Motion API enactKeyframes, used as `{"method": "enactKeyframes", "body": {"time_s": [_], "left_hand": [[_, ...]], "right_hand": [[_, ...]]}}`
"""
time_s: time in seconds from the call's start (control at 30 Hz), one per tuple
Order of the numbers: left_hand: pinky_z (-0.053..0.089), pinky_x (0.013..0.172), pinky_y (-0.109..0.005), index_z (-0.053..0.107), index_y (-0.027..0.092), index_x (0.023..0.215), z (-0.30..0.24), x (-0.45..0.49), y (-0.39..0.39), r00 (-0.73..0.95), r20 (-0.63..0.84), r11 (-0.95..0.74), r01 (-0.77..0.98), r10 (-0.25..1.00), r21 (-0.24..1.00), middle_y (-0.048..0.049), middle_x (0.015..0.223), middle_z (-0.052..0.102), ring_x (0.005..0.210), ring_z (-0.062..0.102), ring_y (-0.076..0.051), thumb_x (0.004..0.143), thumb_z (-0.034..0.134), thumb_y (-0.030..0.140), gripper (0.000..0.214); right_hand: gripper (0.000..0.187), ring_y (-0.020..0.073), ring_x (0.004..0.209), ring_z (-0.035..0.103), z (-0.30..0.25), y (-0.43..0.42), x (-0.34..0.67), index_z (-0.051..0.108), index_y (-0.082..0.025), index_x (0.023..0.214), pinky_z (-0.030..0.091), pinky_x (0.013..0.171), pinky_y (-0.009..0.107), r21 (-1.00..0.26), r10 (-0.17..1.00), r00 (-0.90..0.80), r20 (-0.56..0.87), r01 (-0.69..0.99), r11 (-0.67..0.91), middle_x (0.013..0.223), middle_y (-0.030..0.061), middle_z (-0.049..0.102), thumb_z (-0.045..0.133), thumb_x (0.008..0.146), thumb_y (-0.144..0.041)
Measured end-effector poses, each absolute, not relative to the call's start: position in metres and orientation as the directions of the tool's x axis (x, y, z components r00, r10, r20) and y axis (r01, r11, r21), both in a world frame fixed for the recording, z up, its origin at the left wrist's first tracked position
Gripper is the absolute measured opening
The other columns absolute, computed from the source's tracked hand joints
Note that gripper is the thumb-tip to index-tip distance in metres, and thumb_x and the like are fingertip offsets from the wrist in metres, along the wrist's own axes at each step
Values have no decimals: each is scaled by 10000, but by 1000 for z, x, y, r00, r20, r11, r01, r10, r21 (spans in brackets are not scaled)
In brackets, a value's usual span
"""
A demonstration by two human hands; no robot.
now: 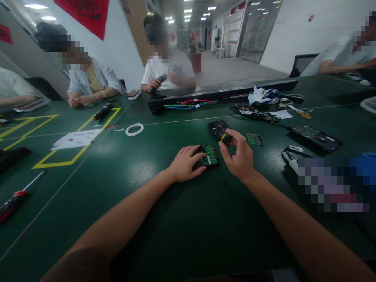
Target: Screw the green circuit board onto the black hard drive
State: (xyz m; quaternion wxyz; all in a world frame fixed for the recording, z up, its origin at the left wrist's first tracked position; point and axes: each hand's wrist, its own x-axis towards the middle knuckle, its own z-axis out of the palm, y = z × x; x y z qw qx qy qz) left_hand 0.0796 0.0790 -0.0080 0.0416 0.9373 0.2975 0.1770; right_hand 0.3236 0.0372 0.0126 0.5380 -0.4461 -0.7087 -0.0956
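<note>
A hard drive [210, 156] lies on the green table with its green circuit board facing up. My left hand [186, 163] grips its left end, fingers over the top and thumb along the near edge. In my right hand [239, 154] is a small screwdriver [225, 138] with a black and yellow handle, pinched between thumb and fingers just right of the drive. Its tip is too thin and blurred to place. Behind it rests a second, black hard drive [217, 128], partly covered by that hand. A loose green circuit board [255, 139] lies to the right.
Another drive with a board [315, 138], cables and white gloves [261, 95] lie at right. A white ring [134, 129], paper [76, 139] and a red-black screwdriver [14, 201] are at left. A long black trough [223, 96] crosses the back; people sit beyond.
</note>
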Motion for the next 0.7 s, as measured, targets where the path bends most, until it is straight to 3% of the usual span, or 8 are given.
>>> {"method": "enactKeyframes", "body": {"time_s": [0.23,0.43,0.6,0.7], "left_hand": [[377,1144,-569,573,234,1416,-8,79,79,764,303,-821,546,569,165,-175,1573,430,1413,443,-377,952,545,564,571],[382,1141,-565,583,231,1407,-6,80,78,765,306,-823,543,567,167,-175,1567,439,1411,445,-375,955,543,558,560],[384,1137,-572,583,234,1406,-7,80,78,762,300,-818,549,574,172,-173,1572,434,1414,441,-378,951,552,556,558],[383,1136,-577,580,236,1409,-8,79,79,762,299,-818,551,574,167,-172,1575,430,1416,439,-380,949,557,556,561]], "right_hand": [[538,235,926,710,13,38,325,489,-292,1434,644,842,421,-313,508,-37,861,747,586,1231,82,685,698,945,-369],[568,260,1029,729,10,38,324,398,-302,1523,634,931,447,-358,555,-36,831,728,584,1376,104,637,596,991,-286],[543,227,1033,745,7,37,321,332,-293,1557,632,952,417,-450,611,-41,791,638,625,1415,111,614,484,1038,-246],[549,238,1056,733,7,37,320,347,-300,1553,631,955,426,-423,597,-50,801,657,624,1436,109,599,516,1032,-260]]}}
